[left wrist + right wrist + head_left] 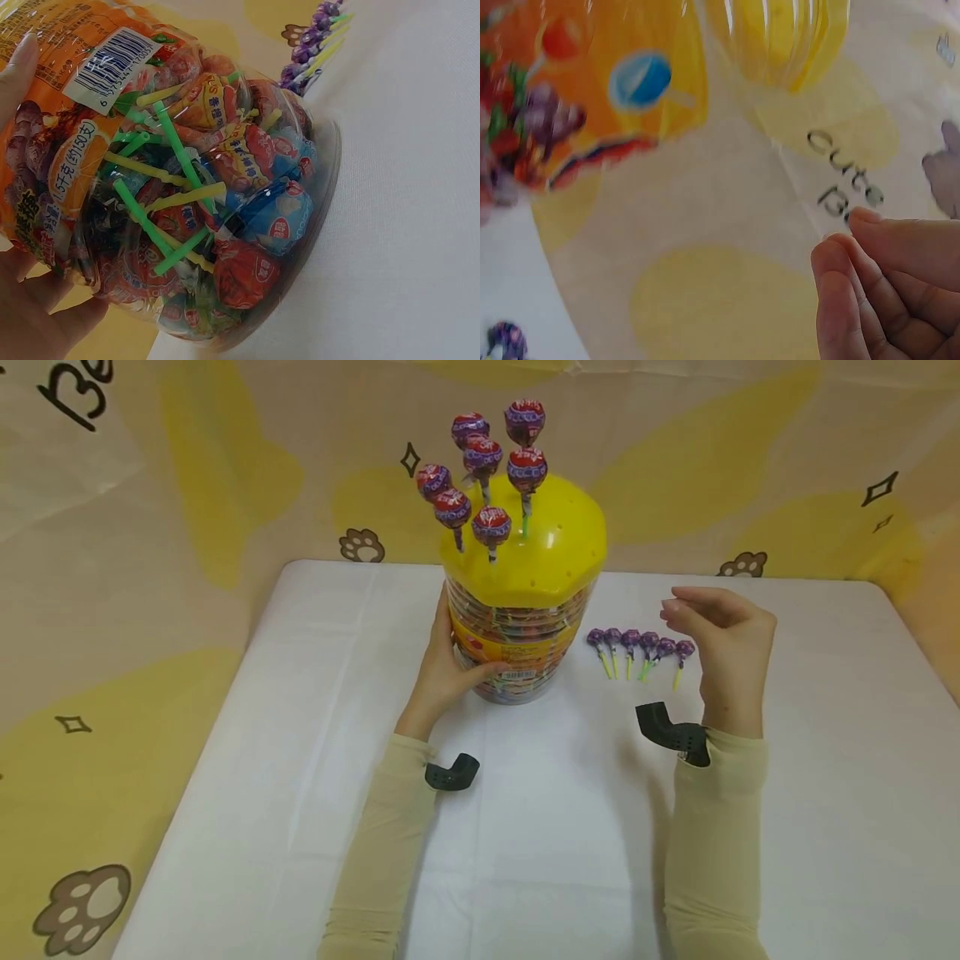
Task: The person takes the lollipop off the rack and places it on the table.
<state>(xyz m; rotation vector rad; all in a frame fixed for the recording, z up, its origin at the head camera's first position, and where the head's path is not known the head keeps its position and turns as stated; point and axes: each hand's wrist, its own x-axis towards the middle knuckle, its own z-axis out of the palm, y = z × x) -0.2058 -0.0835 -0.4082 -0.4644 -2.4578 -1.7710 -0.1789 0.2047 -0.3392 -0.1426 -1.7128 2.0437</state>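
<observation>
A clear plastic jar [534, 647] of wrapped lollipops with an orange label stands on the table, topped by a yellow lid [558, 547]. My left hand [444, 672] grips the jar's left side, thumb across the front near the barcode [112, 66]. Several purple-and-red lollipops [491, 527] stand upright in the lid, sticks down. To the jar's right, a row of several purple lollipops [630, 641] lies with yellow and green sticks. Just above the right end of that row hovers my right hand [731, 643], fingers loosely bent towards the thumb, with nothing seen between the fingertips [831, 259].
The table [555, 827] has a white cover. Behind and to the left hangs a beige and yellow backdrop [675, 468] with paw prints and lettering. A black bracket [452, 772] sits at the left wrist, and another black bracket [675, 733] at the right wrist.
</observation>
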